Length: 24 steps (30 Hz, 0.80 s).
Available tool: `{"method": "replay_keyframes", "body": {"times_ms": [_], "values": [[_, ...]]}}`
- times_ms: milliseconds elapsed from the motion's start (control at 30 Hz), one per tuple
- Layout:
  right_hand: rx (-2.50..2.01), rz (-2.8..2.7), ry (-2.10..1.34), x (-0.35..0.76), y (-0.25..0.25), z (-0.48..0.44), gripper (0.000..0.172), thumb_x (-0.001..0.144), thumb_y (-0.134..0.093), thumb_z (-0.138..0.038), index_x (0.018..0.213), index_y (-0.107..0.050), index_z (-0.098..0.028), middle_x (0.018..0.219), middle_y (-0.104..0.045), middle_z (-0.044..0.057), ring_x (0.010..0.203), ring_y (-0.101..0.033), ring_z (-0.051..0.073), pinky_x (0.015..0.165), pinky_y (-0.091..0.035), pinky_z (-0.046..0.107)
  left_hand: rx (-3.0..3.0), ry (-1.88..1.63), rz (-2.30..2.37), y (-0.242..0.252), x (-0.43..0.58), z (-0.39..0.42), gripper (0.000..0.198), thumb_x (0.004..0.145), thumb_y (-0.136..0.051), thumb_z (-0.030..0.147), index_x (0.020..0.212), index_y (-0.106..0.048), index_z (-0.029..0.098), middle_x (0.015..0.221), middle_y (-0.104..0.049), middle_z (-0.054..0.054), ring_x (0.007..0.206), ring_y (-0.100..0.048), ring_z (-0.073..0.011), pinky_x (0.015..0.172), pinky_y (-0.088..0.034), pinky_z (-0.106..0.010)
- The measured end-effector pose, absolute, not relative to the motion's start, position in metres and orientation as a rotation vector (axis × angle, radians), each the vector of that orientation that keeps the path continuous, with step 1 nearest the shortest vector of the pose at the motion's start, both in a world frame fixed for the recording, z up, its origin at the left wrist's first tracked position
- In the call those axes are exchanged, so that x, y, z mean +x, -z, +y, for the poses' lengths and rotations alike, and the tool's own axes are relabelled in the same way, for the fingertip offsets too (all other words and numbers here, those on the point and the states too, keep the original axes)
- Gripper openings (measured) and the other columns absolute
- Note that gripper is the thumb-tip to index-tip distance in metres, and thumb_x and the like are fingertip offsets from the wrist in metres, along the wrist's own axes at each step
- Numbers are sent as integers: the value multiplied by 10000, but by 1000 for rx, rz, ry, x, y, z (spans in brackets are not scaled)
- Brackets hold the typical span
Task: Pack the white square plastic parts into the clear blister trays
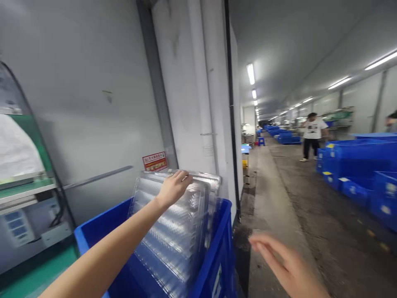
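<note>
Clear plastic trays (pixel 167 223) with ribbed compartments lean upright, one behind another, inside a blue plastic bin (pixel 228 231). My left hand (pixel 175 188) is closed over the top edge of the front tray, its fingers curled across the rim. How many trays it grips I cannot tell. To the right of the bin, my right hand (pixel 283 260) hangs over the floor, slightly blurred. Its fingers are stretched out, thumb and forefinger apart, and nothing is in it.
A white pillar (pixel 198 103) with pipes rises behind the bin, near a red sign (pixel 155 161). At left stands a green-topped workbench (pixel 25 188). A walkway (pixel 269 186) runs ahead. Blue crates (pixel 362 161) line its right side, near a person (pixel 313 132) in a white shirt.
</note>
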State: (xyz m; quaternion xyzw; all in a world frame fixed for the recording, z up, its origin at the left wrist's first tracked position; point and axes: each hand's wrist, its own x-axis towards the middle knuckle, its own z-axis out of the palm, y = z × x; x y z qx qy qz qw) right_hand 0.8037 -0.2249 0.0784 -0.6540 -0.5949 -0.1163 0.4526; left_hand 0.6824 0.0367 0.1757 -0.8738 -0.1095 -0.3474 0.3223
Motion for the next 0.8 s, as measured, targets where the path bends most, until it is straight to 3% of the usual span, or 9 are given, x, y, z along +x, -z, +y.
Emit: {"method": "replay_keyframes", "body": {"times_ms": [133, 267, 567, 800], "values": [[-1219, -1658, 461, 799, -148, -140, 293, 810, -345, -270, 1085, -444, -250, 1041, -546, 51, 965, -510, 184, 809, -448, 358, -2082, 1137, -142, -175, 655, 28, 184, 825, -379, 207, 788, -553, 158, 650, -498, -23, 575, -433, -116, 520, -379, -218], [-1012, -1873, 326, 790, -158, -89, 316, 823, -328, -260, 1127, -404, -228, 1145, -477, 39, 1089, -403, 156, 912, -365, 367, -2056, 1197, -156, -176, 634, 16, 126, 805, -422, 175, 878, -517, 134, 671, -489, -29, 588, -422, -112, 534, -395, -218], [-824, -2020, 294, 764, -151, -81, 400, 804, -369, -274, 1198, -312, -237, 1162, -413, 60, 1089, -355, 185, 904, -330, 405, -2089, 1232, -226, -176, 596, -5, 86, 750, -459, 86, 808, -461, 150, 715, -517, -38, 625, -425, -117, 569, -397, -236], [-854, -2049, 381, 751, -154, -86, 399, 791, -383, -274, 1184, -335, -223, 1142, -401, 72, 1079, -347, 193, 898, -322, 411, -2084, 1262, -232, -177, 583, -14, 81, 752, -446, 84, 806, -428, 142, 689, -508, -40, 613, -423, -119, 551, -390, -235]]}}
